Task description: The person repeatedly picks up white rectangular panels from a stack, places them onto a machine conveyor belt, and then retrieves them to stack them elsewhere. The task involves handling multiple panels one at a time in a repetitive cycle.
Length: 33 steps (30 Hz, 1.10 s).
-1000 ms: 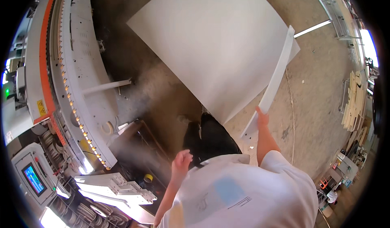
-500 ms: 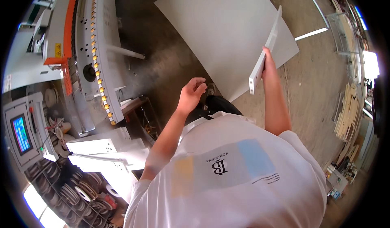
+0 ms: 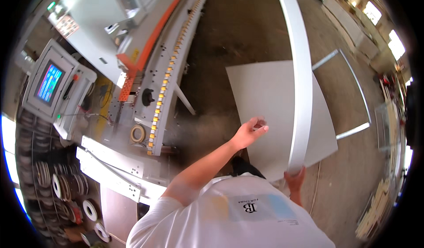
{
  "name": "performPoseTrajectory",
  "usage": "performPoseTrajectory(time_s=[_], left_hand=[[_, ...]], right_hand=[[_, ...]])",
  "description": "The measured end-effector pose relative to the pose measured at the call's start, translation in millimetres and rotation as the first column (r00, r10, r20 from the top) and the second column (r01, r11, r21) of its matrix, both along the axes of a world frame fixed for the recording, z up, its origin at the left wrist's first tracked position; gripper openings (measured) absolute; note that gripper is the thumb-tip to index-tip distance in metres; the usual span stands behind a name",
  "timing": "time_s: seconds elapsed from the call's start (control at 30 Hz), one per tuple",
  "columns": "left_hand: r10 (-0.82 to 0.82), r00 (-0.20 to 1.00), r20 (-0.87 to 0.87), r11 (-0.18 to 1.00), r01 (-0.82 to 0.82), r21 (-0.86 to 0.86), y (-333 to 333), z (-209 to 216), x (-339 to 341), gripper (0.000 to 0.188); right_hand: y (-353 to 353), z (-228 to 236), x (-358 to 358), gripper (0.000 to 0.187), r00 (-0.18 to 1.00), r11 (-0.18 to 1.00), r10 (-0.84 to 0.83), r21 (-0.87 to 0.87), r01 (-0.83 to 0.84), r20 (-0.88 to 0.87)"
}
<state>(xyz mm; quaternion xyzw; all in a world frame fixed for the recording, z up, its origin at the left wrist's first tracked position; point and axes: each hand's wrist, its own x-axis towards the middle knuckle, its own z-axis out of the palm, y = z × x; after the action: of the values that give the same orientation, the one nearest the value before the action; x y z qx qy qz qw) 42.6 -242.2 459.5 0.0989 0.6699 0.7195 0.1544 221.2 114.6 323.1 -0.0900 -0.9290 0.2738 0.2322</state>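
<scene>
A long, narrow white board (image 3: 301,84) rises from my right side up past the top of the view, its broad face turned partly toward me. My right hand (image 3: 295,178) is closed around its near end, with some fingers hidden behind the board. To the left of the board, my left hand (image 3: 250,133) is raised in the air, fingers loosely curled and thumb apart, holding nothing. Behind both hands a large pale sheet (image 3: 265,97) lies on the floor.
On the left runs a long machine with a row of yellow rollers (image 3: 165,82) and an orange guard (image 3: 152,36). A control panel (image 3: 51,82) stands at far left. White drilled boards (image 3: 112,164) lie near my left elbow, above reels of edging tape (image 3: 70,181). A white frame (image 3: 353,133) lies at right.
The long board has swung upright and forward, and my right hand now grips its near end, lower down. My left hand has moved right, toward the board. The view has turned.
</scene>
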Motion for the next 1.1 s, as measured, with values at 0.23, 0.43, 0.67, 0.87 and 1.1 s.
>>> performPoseTrajectory(time_s=[0.23, 0.43, 0.67, 0.87, 1.1], left_hand=[[0.327, 0.834, 0.444, 0.679, -0.534, 0.504, -34.2, 21.3, -96.1, 0.056], [0.347, 0.832, 0.433, 0.579, -0.553, 0.599, -35.3, -56.7, -78.3, 0.036], [0.408, 0.825, 0.39, 0.584, -0.565, 0.583, -31.3, -80.1, -68.3, 0.036], [0.499, 0.827, 0.259, 0.749, -0.562, 0.351, -69.9, -85.9, -67.9, 0.041], [0.758, 0.565, -0.326, 0.415, -0.803, -0.428, -254.0, -26.7, -23.0, 0.043]], right_hand=[[-44.3, 3.8, -60.2, 0.078, 0.923, 0.966, 0.242, 0.017, -0.259, 0.299], [-54.2, -33.5, -206.4, 0.069, 0.646, 0.937, 0.315, -0.121, -0.327, 0.695], [-225.8, 37.1, -383.7, 0.05, 0.139, 0.167, 0.984, -0.818, -0.55, 0.108], [-348.3, 82.7, -389.8, 0.052, 0.158, 0.191, 0.981, -0.72, -0.667, 0.114], [-345.9, 8.6, -430.8, 0.046, 0.149, 0.172, 0.983, -0.808, -0.564, 0.105]])
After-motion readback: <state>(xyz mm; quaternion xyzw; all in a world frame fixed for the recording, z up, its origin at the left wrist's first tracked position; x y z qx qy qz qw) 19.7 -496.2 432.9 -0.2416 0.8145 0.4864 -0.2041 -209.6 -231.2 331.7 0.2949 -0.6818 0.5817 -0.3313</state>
